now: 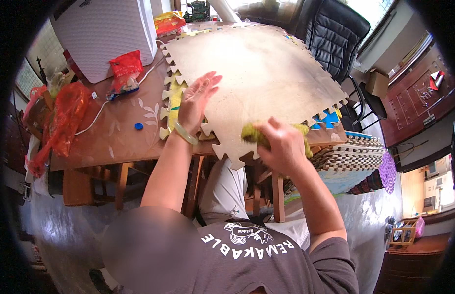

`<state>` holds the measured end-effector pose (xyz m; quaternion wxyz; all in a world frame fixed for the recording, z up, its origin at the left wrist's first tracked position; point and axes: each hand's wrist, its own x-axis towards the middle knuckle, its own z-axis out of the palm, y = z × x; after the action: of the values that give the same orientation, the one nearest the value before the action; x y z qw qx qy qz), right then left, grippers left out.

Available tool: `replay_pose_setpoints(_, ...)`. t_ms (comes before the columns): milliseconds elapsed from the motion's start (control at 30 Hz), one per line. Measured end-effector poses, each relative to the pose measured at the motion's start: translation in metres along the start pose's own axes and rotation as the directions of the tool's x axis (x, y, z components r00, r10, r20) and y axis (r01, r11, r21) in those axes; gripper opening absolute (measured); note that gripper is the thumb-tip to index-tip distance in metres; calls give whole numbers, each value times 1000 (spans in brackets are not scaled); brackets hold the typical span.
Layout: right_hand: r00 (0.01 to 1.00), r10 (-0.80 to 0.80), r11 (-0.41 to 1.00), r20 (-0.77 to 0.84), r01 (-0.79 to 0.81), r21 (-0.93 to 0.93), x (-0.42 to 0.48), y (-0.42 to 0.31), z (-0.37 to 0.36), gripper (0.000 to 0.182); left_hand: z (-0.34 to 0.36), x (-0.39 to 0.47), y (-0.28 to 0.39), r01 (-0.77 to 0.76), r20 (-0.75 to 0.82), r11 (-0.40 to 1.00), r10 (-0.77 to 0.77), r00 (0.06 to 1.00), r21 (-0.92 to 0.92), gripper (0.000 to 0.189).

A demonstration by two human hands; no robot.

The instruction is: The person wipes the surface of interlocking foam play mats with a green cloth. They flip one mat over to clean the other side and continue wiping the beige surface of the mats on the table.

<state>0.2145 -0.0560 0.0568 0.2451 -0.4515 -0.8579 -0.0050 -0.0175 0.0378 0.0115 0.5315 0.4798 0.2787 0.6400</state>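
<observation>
A large beige foam puzzle mat tile (245, 77) with interlocking edges lies on the table, its near corner jutting past the table's front edge. My right hand (282, 141), slightly blurred, grips a crumpled yellow-green cloth (258, 135) at the near right part of the tile. My left hand (198, 97) is over the tile's left edge, fingers extended and apart, holding nothing. Whether its palm touches the foam I cannot tell. Beneath the tile, other foam pieces show: a yellow edge (174, 96) at the left and a blue one (328, 118) at the right.
On the brown table (121, 141) lie a blue cap (139, 126), a red packet (126, 70), an orange plastic bag (71, 117) and a white cable. A white padded panel (106, 33) stands behind them. Stacked foam tiles (348, 158) sit right, below a black chair (334, 36).
</observation>
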Motion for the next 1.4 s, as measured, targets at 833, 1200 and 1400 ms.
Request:
replay_pose_setpoints(833,992,-110,980,-66,97,-176,100,22,104,18,-34,-20,-31,-91,83,78,105,991,993,41)
replay_pose_setpoints(1200,933,-354,893,67,316,319,37,0,51,31,-39,-17,-32,-119,112,67,101,989,991,40)
replay_pose_setpoints(1400,994,107,990,-8,-106,92,115,27,49,35,-41,-22,-28,-127,98,184,160,982,975,44)
